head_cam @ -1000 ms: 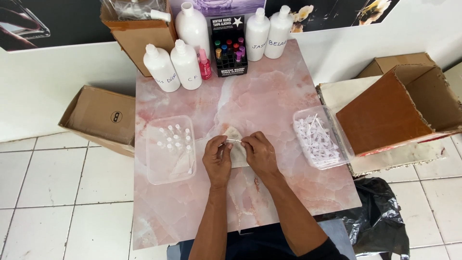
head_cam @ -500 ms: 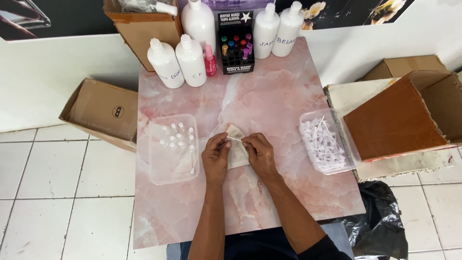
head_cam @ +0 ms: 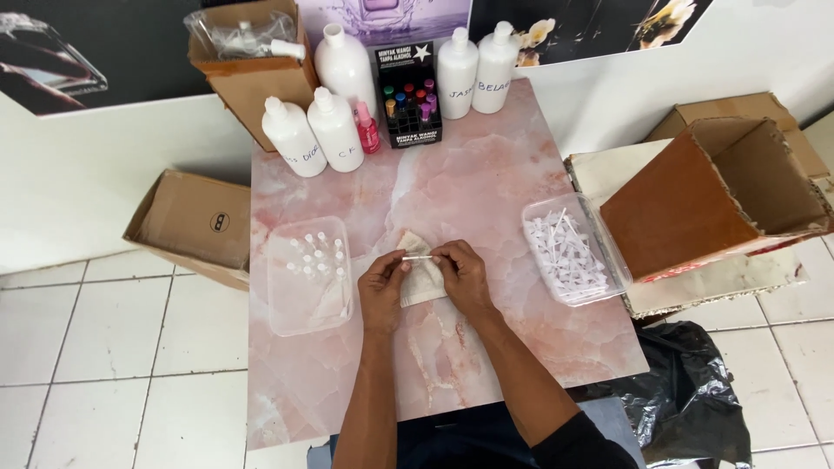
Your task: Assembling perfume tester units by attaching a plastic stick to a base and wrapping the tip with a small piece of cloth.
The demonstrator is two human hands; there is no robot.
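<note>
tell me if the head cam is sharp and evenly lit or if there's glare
Head view: even, soft daylight, only faint shadows under the left hand and right hand; mild sheen on the pink table; small parts in the right tray blur together; edges bow slightly.

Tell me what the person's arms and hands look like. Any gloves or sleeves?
No gloves: the left hand and right hand are bare, with no rings or watch showing. Both forearms are bare too. A dark sleeve shows only at the upper right arm.

pink marble table (head_cam: 486, 182), white tiled floor (head_cam: 113, 347).
</note>
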